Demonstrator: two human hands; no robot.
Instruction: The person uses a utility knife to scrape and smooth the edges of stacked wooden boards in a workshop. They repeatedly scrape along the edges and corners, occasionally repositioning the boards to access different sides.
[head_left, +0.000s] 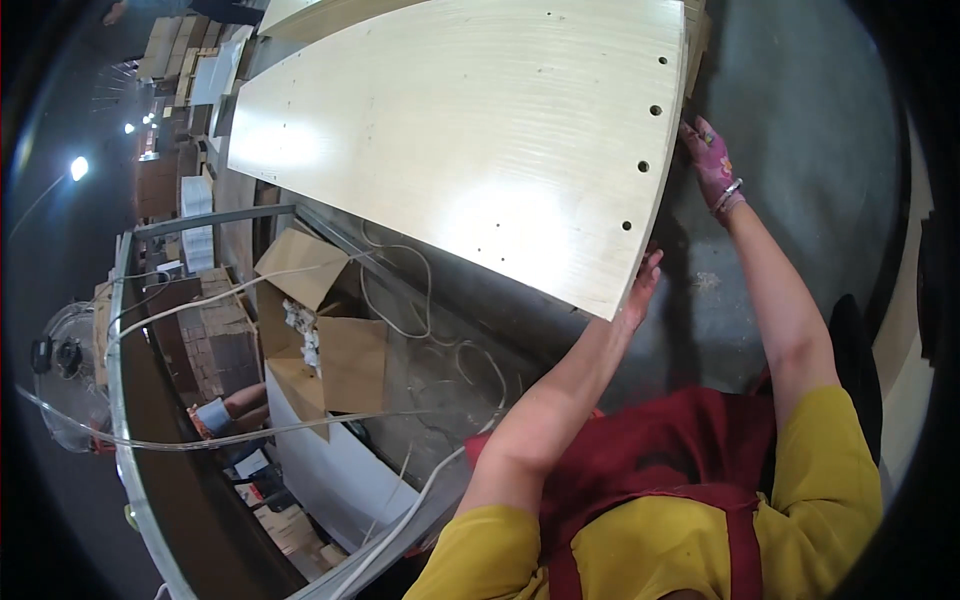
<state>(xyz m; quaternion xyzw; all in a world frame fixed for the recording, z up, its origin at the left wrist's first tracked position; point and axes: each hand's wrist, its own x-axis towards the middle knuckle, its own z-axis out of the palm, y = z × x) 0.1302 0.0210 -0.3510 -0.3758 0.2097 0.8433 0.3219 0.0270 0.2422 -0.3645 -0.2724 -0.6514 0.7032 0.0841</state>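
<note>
A large pale wooden panel [430, 130] with a glossy face spreads out in front of me. A row of dark round holes runs along its right end, and several small holes dot the face. My left hand [638, 290] is at the panel's near right corner, its stretched fingers against the end edge and part of the palm hidden by the panel. Farther along that same edge is my right hand [712, 165], in a pink patterned glove with a bracelet at the wrist. Its fingers are extended, with the tips at the edge; whether they press on it I cannot tell.
Left of me stands a metal-framed bench [125, 370] with pale hoses [250, 290] looping over it. An open cardboard box [352, 365] holds small pale pieces. Another person's arm [245, 402] shows beyond it. Stacked boards [197, 225] stand farther left; grey floor [800, 150] lies right.
</note>
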